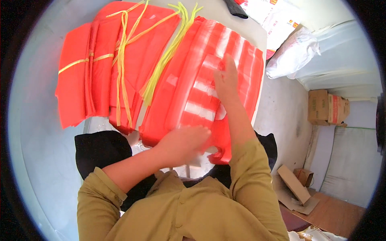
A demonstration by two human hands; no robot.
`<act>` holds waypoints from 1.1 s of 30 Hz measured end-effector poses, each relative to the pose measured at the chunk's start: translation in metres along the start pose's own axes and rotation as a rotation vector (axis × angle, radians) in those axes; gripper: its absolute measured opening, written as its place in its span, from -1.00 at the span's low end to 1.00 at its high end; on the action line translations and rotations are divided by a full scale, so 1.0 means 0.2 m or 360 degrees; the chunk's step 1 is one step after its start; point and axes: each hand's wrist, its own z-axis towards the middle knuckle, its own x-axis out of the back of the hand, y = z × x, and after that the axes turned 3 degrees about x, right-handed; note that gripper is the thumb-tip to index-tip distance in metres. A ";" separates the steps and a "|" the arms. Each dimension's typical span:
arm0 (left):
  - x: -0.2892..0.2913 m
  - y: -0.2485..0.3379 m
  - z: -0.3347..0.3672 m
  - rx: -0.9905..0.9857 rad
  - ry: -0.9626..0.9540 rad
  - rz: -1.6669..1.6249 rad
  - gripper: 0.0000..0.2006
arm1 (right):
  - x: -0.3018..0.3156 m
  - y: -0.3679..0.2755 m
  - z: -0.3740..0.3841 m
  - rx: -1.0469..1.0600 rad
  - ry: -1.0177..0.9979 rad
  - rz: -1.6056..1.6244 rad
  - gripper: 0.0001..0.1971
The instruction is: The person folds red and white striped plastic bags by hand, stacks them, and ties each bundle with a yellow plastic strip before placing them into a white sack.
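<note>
A pile of red plastic bags with glossy pale stripes (241, 68) lies on the table in front of me. My right hand (227, 80) rests on the right part of this pile, its fingers stretched away from me and apart. Over the pile's near edge is my left hand (187, 142), smeared by motion, so its fingers and anything in them cannot be made out. Between my forearms a loose flap of red plastic (221, 138) hangs off the near edge. A bunch of yellow plastic ties (165, 58) lies across the bags to the left of the pile.
Folded red bundles bound with yellow ties (76, 76) lie at the table's left. A dark cloth item (236, 9) sits at the far edge. Off to the right are a white sack (293, 52), a cardboard box (327, 107) and flattened cardboard (293, 184).
</note>
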 end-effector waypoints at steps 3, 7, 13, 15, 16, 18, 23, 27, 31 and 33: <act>0.10 -0.04 -0.02 0.0181 0.0207 -0.0195 -0.44 | 0.11 -0.14 -0.26 -0.0224 0.0016 0.0663 -0.35; 0.03 -0.12 0.07 0.0134 0.0737 -0.0527 -0.62 | 0.18 -0.15 -0.74 -0.0563 -0.0131 0.0813 -0.33; -0.03 -0.15 0.15 0.0298 0.0770 -0.0692 -0.64 | 0.21 -0.30 -0.78 -0.0739 -0.0230 0.1078 -0.32; -0.04 -0.15 0.15 0.0393 0.0720 -0.0743 -0.63 | 0.24 -0.34 -0.74 -0.0785 -0.0301 0.1090 -0.33; -0.06 -0.16 0.16 0.0417 0.0738 -0.0829 -0.62 | 0.25 -0.36 -0.72 -0.0899 -0.0287 0.1158 -0.34; -0.07 -0.16 0.15 0.0445 0.0768 -0.0909 -0.61 | 0.24 -0.35 -0.70 -0.1004 -0.0282 0.1229 -0.35; 0.01 -0.12 0.14 0.0680 0.0676 -0.1431 -0.56 | 0.22 -0.45 -0.70 -0.1024 -0.0011 0.1768 -0.38; 0.08 -0.10 0.10 0.0777 0.0616 -0.1641 -0.44 | 0.20 -0.56 -0.72 -0.0678 -0.0016 0.1712 -0.40; 0.14 -0.12 0.05 0.0872 0.0773 -0.1901 -0.30 | 0.15 -0.53 -0.69 -0.0245 -0.0170 0.1577 -0.51; 0.14 -0.15 0.05 0.0869 0.0739 -0.2420 -0.24 | 0.14 -0.49 -0.65 -0.0275 -0.0151 0.1505 -0.54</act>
